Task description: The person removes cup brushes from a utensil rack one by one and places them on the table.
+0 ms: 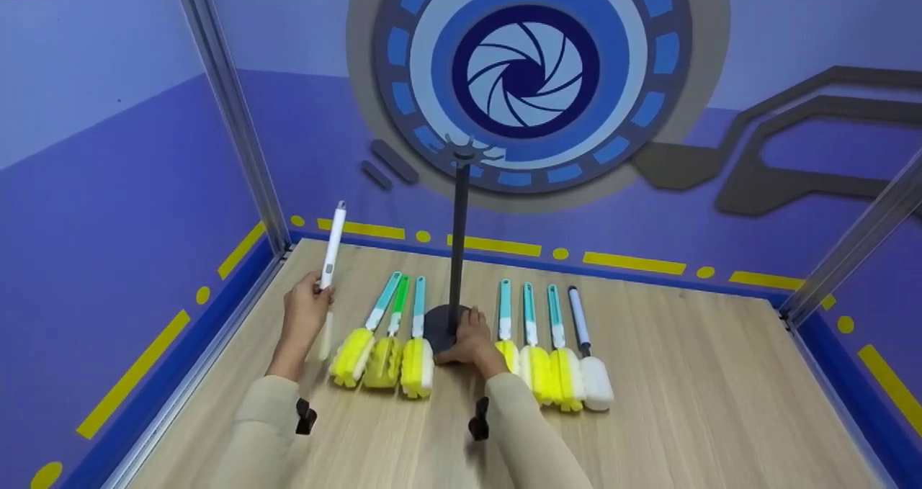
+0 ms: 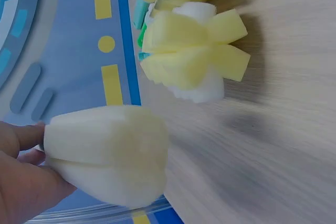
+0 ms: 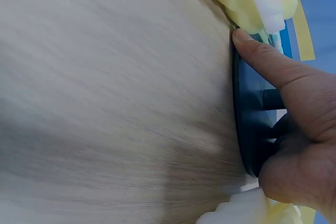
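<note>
In the head view my left hand (image 1: 306,309) pinches a sponge brush by its white handle (image 1: 333,248), tilted upright at the left. Its off-white sponge head (image 2: 107,156) hangs below the fingers in the left wrist view. My right hand (image 1: 472,341) rests on the round black base (image 1: 436,323) of a stand, thumb stretched along the near rim (image 3: 252,51). From the base rises a dark pole (image 1: 458,244) topped by a ring of hooks (image 1: 464,152), with nothing hanging on it. Part of the base is hidden under the right hand.
Left of the stand lie yellow sponge brushes (image 1: 351,356) with turquoise and green handles. On its right are several more (image 1: 536,374), partly behind the right arm, and a white sponge brush (image 1: 596,382) with a pale lavender handle. Blue panels (image 1: 130,258) enclose the wooden table (image 1: 706,402).
</note>
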Demonstrator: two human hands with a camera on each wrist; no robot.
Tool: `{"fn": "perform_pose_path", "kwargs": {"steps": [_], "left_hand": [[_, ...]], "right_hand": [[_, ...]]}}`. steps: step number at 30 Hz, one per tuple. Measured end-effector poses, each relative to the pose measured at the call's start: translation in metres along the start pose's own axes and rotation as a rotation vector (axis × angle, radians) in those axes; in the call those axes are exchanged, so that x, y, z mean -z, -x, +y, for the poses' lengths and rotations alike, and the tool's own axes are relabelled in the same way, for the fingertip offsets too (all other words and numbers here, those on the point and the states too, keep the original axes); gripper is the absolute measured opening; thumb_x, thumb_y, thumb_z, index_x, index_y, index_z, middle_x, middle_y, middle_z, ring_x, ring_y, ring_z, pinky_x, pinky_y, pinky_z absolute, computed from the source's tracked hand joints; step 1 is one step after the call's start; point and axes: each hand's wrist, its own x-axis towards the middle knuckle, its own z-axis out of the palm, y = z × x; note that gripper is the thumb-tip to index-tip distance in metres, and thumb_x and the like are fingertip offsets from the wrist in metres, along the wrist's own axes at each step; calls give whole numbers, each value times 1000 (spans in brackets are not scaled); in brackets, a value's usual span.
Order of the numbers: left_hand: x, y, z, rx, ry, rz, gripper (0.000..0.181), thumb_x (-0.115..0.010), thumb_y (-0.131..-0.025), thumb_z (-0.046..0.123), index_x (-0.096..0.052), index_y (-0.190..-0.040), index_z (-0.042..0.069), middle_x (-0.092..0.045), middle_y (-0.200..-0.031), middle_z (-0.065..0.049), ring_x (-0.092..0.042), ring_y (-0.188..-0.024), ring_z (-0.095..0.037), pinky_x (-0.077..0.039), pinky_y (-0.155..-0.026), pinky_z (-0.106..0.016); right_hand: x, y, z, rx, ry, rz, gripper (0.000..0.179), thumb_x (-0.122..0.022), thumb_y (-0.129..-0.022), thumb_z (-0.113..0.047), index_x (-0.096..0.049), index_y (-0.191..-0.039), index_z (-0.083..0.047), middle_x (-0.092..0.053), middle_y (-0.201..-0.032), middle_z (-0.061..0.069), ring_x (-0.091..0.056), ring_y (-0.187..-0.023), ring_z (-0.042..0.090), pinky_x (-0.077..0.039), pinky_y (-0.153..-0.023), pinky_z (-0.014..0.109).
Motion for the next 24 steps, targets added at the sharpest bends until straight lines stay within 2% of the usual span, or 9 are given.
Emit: {"fn": "perform_pose_path", "kwargs": {"steps": [3, 7, 10, 14, 16, 20, 24], "left_hand": [[-1, -5, -5, 11, -72, -11, 31, -56, -99, -2, -62, -128, -9, -68, -99, -24, -59, -84, -30, -49, -75, -43], [-5, -8, -9, 27, -109, -54, 25, -53, -94, -7, -66, -115, -12, -64, -89, -22, -53, -76, -28, -46, -70, -42], [-10, -10, -11, 22, -132, -79, 23, -53, -91, -10, -65, -110, -15, -65, -87, -24, -58, -75, -30, -49, -69, -43], [-16, -14, -14, 39, -183, -97, 25, -55, -91, -10, -64, -113, -16, -69, -99, -30, -65, -86, -36, -54, -77, -49], [-20, -15, -15, 61, -207, -115, 23, -55, -92, -9, -64, -112, -15, -68, -101, -31, -66, -90, -38, -54, -80, -51], [-28, -18, -19, 135, -237, -159, 21, -55, -94, -7, -65, -111, -13, -68, -101, -27, -65, -88, -34, -54, -79, -48], [-38, -17, -22, 238, -252, -189, 22, -55, -98, -3, -65, -117, -9, -68, -102, -23, -64, -87, -28, -55, -79, -45]], "right_hand": [[0, 1, 0, 5, -9, -1, 121, -89, -76, -43, -16, -159, 8, -8, -167, 27, -9, -155, 39, -21, -123, 48], [-2, 1, 0, 7, -10, -10, 123, -89, -76, -45, -16, -159, 7, -7, -167, 26, -9, -155, 39, -20, -123, 48], [-3, 0, 1, 4, -22, -6, 123, -90, -75, -45, -15, -159, 7, -6, -167, 26, -9, -155, 39, -20, -123, 48], [-4, 0, 0, 7, -22, -4, 123, -90, -75, -44, -16, -159, 7, -7, -167, 26, -9, -155, 39, -20, -123, 49], [-3, -1, 1, 5, -20, -11, 122, -90, -75, -44, -16, -159, 7, -7, -167, 27, -9, -155, 40, -20, -123, 49], [-1, -1, 1, 0, -8, -13, 122, -89, -76, -44, -15, -159, 7, -6, -167, 27, -9, -155, 39, -21, -123, 48], [1, 0, 1, 4, -6, -5, 123, -89, -75, -46, -16, -159, 6, -6, -167, 26, -10, -155, 39, -21, -122, 49]]}}
